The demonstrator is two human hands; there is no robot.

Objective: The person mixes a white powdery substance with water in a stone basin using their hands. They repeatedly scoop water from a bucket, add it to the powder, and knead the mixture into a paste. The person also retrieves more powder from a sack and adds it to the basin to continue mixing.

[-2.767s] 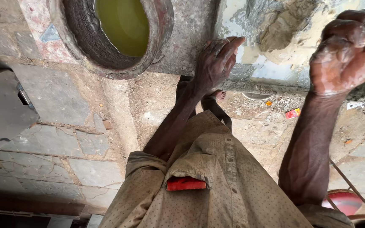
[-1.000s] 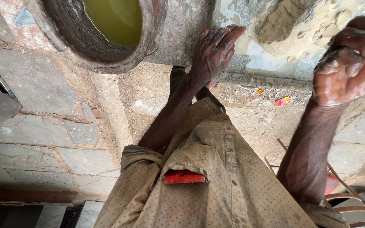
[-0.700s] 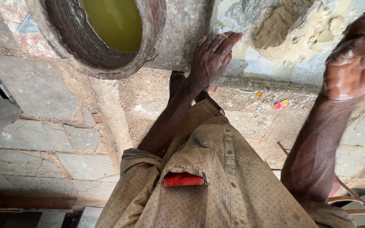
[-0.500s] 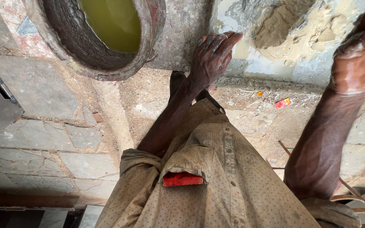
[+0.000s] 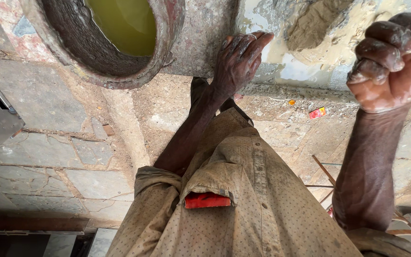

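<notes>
Two hands show, both smeared with wet grey mud. Much of the slab (image 5: 200,43) they work at runs off the top edge, so its full shape cannot be told. Half of the round basin (image 5: 165,52) set in it is cut off too; its rough dark wall holds yellow-green liquid (image 5: 124,24). A mound of clay (image 5: 315,24) lies on the slab's wet top between the hands, its upper part out of frame.

The left hand (image 5: 239,59) lies flat on the slab's front edge, fingers spread and holding nothing. The right hand (image 5: 393,62) is raised near the camera, curled into a tight fist; whether anything sits inside it cannot be told.

Below, the shirt (image 5: 243,200) hides the legs and most of the floor (image 5: 63,157) of cracked stone. A flat red packet (image 5: 207,200) peeks from the shirt pocket, mostly hidden. On the floor near the slab lies a small red wrapper (image 5: 317,113), and beside it an orange scrap (image 5: 291,102) too small to identify.
</notes>
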